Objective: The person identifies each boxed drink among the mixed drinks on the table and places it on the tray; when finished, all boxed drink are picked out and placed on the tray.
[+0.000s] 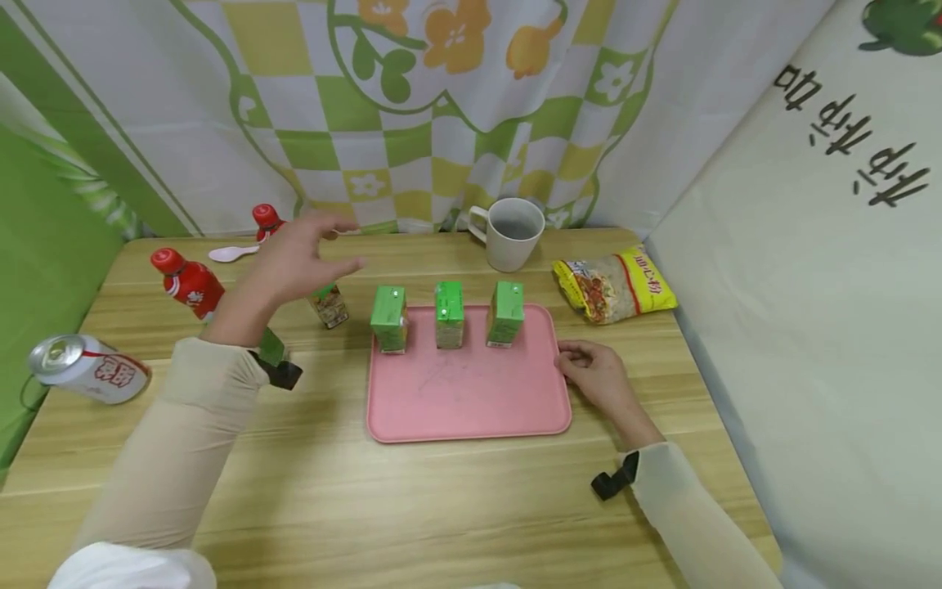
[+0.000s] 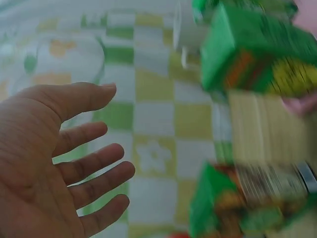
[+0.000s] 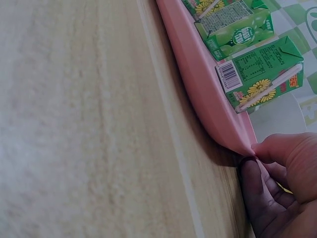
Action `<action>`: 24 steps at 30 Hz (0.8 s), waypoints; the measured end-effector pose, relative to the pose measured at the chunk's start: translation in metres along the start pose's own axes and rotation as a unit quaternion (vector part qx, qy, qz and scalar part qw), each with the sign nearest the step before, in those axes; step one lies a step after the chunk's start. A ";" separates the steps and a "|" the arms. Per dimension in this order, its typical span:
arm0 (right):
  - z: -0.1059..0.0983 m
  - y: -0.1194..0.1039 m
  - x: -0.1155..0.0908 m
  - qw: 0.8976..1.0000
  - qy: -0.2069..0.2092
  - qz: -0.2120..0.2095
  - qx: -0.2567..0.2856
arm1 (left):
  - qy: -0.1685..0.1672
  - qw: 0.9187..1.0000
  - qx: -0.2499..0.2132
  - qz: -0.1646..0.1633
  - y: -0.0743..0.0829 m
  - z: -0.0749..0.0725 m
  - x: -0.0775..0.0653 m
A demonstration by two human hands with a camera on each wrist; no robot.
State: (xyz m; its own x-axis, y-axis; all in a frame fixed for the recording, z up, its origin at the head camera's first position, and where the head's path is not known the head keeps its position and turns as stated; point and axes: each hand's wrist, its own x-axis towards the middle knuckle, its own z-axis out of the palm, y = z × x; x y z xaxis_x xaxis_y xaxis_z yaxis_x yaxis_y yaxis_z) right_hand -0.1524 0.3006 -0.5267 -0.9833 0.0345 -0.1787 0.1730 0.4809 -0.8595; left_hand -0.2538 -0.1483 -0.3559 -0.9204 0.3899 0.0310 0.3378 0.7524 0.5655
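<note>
With thumb and fingers, my right hand (image 1: 596,376) pinches the right rim of a pink tray (image 1: 471,401); the right wrist view shows the thumb and a finger on either side of its edge (image 3: 233,134). Three green drink cartons, left (image 1: 390,319), middle (image 1: 449,315) and right (image 1: 505,314), stand upright in a row along the tray's far side. My left hand (image 1: 298,258) is in the air left of the tray, fingers apart and holding nothing. Just below it stands another drink carton (image 1: 331,309), its top partly hidden by the hand.
Left of my left arm are a red bottle (image 1: 195,286) and a tilted silver-and-white can (image 1: 91,368). A second red bottle (image 1: 266,219) and a pale spoon (image 1: 231,254) are behind the left hand. A grey mug (image 1: 513,237) and a yellow food packet (image 1: 614,286) lie beyond the tray.
</note>
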 end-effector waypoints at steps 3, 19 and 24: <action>0.000 0.001 -0.001 1.000 0.003 -0.003 -0.005 | -0.004 1.000 -0.009 -0.026 -0.024 -0.005 -0.005; 0.000 0.001 -0.001 1.000 -0.001 0.005 -0.003 | -0.080 0.994 -0.004 -0.077 -0.059 0.002 -0.005; -0.001 0.001 -0.001 1.000 0.000 0.002 -0.003 | -0.093 0.992 0.001 -0.084 -0.061 0.005 -0.003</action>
State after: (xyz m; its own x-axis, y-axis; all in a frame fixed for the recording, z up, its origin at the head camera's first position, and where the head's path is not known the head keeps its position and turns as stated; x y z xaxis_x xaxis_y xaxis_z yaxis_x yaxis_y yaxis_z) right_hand -0.1514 0.3016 -0.5267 -0.9827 0.0372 -0.1817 0.1766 0.4866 -0.8556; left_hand -0.2703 -0.1929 -0.3944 -0.9114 0.3505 -0.2156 0.1843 0.8160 0.5479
